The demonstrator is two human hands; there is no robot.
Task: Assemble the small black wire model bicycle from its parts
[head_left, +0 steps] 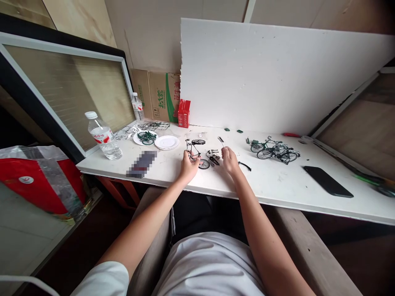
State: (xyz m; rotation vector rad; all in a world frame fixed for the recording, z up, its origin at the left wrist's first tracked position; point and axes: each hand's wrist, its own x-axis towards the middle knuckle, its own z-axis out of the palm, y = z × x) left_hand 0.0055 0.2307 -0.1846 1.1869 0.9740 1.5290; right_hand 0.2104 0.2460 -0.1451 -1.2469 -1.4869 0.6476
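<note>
Near the table's front edge, my left hand (pixel 189 166) is closed on a small black bicycle frame (pixel 191 151). A black wheel (pixel 204 164) lies beside its fingertips, and another wheel (pixel 198 142) is just beyond. To the right, my right hand (pixel 228 159) pinches a thin stick-like piece (pixel 221 141) with a dark tip. Small black bicycle parts (pixel 212 158) lie between my hands. A curved black piece (pixel 245 166) rests right of my right hand.
Model bicycles (pixel 277 151) stand on the right, with a black phone (pixel 327 181) in front. White plates (pixel 167 142), one with green parts, sit left of centre. Water bottles (pixel 105 137), a red box (pixel 184 114) and a cardboard box (pixel 157 94) stand at the left and back.
</note>
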